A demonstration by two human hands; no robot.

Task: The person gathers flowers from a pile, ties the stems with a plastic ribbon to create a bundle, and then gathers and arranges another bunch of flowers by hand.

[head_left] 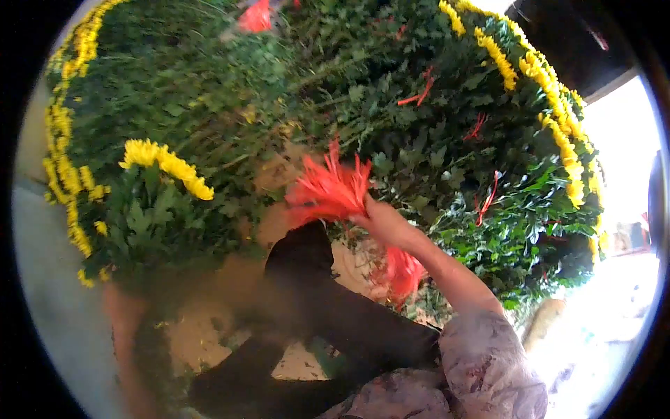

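Observation:
My right hand (382, 222) is closed around a bundle of red plastic ties (333, 187), whose loose ends fan out to the left over my bent knee. A second clump of red ties (403, 272) shows below my right forearm. My left hand (124, 299) is at the lower left, blurred, beside the lower part of a bunch of yellow chrysanthemums (150, 209). The flower heads face up and the leaves are thick and green. The fingers of that hand are hidden, so I cannot make out whether they grip the bunch.
Leafy chrysanthemum stems (209, 77) lie piled in front, with yellow flower rows (63, 140) along the left edge and more yellow flowers (558, 105) along the right. Several loose red ties (419, 91) lie on the leaves. My dark-trousered legs (363, 321) are folded over the littered ground.

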